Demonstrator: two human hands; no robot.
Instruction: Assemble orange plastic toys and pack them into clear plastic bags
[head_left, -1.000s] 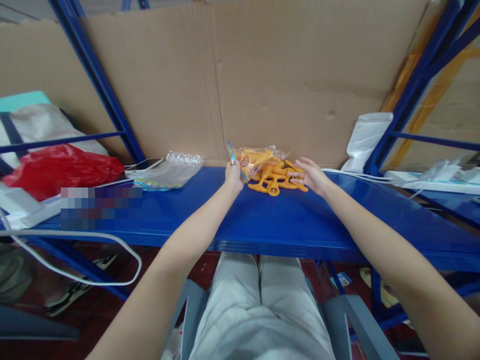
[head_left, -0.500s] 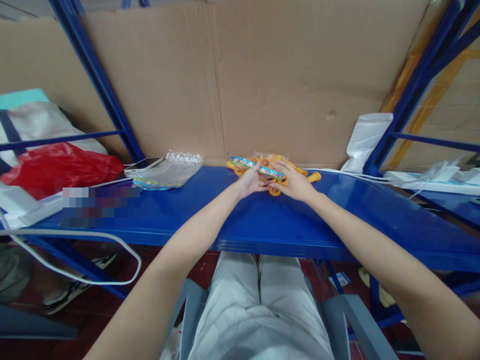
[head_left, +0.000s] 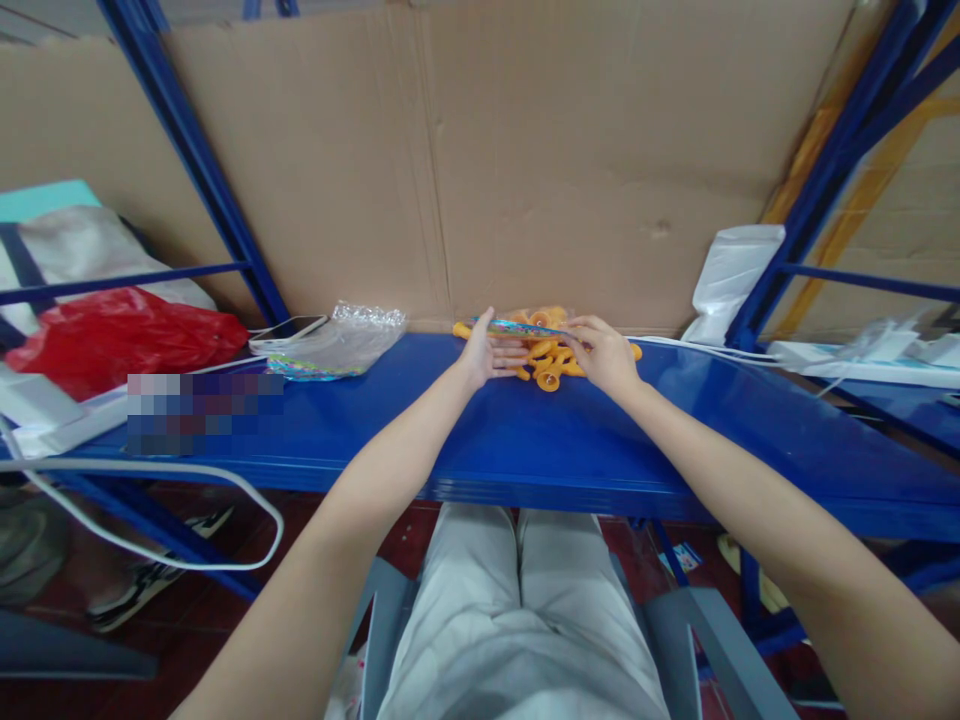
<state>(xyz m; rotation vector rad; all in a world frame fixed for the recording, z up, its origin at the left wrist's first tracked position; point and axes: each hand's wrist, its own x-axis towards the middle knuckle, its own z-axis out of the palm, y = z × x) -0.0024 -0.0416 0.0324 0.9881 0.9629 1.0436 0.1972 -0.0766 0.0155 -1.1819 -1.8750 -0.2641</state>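
Observation:
A clear plastic bag with a colourful printed strip [head_left: 521, 328] is held up over a pile of orange-yellow plastic pieces [head_left: 551, 362]. The pieces have cup-like, flared ends; their exact kind is unclear. My left hand [head_left: 482, 352] has the bag's left end between its raised thumb and its fingers, which stretch out beneath the strip. Thumb and fingertips of my right hand [head_left: 606, 355] pinch the strip's right end. Some orange pieces show behind the strip; whether they are inside the bag I cannot tell.
More clear bags with printed edges [head_left: 337, 345] lie to the left on the blue table [head_left: 525, 440]. A red plastic bag [head_left: 124, 335] and white power strip stand farther left. A white packet [head_left: 735, 280] leans by the right post. Cardboard [head_left: 562, 160] walls the back.
My hands have moved apart, the right one slightly right and the left one slightly left. The printed strip has turned more level, and more orange pieces show below it.

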